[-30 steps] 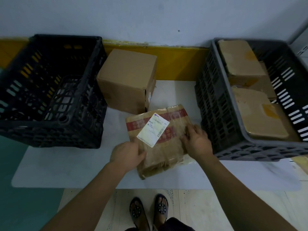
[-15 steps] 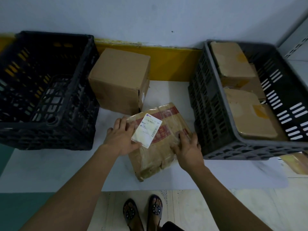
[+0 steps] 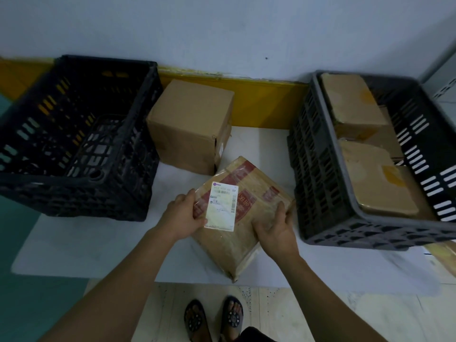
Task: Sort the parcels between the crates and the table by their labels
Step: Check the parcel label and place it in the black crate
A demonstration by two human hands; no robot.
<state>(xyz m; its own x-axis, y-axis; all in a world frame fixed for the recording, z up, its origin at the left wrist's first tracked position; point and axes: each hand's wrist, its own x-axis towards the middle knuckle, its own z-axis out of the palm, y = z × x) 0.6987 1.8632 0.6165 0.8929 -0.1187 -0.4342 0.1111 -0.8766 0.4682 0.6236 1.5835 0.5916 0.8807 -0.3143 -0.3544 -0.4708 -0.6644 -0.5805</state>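
Two hands frame the flat parcel (image 3: 243,218) we hold over the near middle of the white table (image 3: 98,243), seen from the head camera. Our left hand (image 3: 183,218) grips the parcel's left edge, thumb curled onto the white label (image 3: 222,206) and fingers tucked out of sight behind. Our right hand (image 3: 277,229) clasps the right edge, fingers wrapped over the top face. The parcel sits tilted between both hands, its near corner reaching down to the table's near edge; we cannot tell whether that corner rests on the surface. Red tape crosses its wrapped top, and the label's print is too small to read beyond a "59".

Behind it, toward the far edge, a taller cardboard box (image 3: 190,124) stands just beside the parcel's far corner. A black crate (image 3: 74,134) fills the left end of the table; its inside is too dark to make out. At the right end, a grey crate (image 3: 320,169) holds brown parcels (image 3: 370,169), partly cut off by its rim. Our sandalled feet (image 3: 214,319) show below the near edge.
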